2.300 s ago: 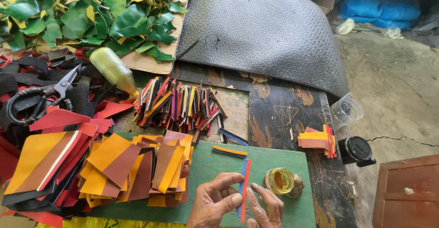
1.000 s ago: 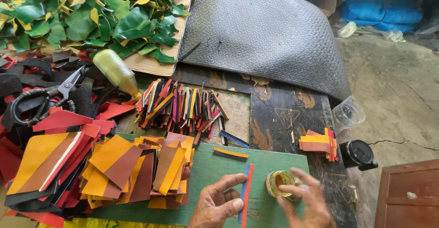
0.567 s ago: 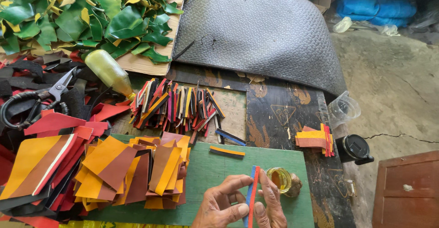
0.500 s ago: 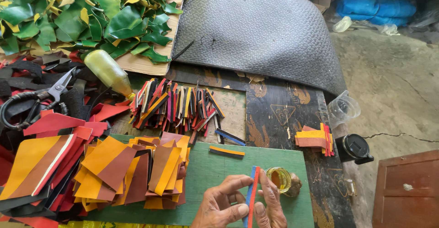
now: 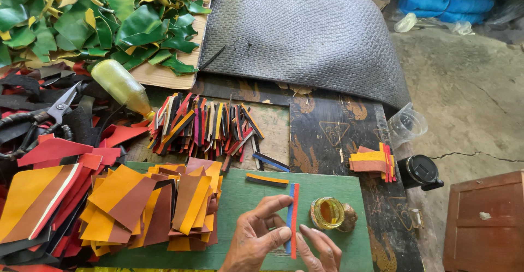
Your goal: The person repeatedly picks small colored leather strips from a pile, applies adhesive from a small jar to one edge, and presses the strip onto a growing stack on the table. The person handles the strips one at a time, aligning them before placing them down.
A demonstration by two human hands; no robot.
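Bottom centre of the frame: left hand (image 5: 256,239) half-curled, fingertips pressing the blue edge of a narrow blue-and-red leather strip (image 5: 292,217) flat on the green cutting mat (image 5: 327,187). Right hand (image 5: 319,250) beside it, fingers extended flat along the red edge, gripping nothing. A second ago reaching to the small open glue jar with amber contents (image 5: 327,213); now back on the strip, jar left just right of it — reads as glue applied and the two colours being pressed together. Just above on the mat, a short black-and-orange strip (image 5: 266,180). Lower left, fanned stacks of orange and brown leather panels (image 5: 147,206). Middle of the frame, on the dark wooden counter (image 5: 327,135), a heap of mixed coloured strips (image 5: 204,124); a small orange-red stack (image 5: 373,160) at right. Left, black-handled scissors (image 5: 46,116) and a yellowish plastic bottle (image 5: 117,86). Upper left, green leather scraps (image 5: 82,21); top centre, a grey woven-texture sheet (image 5: 305,32).
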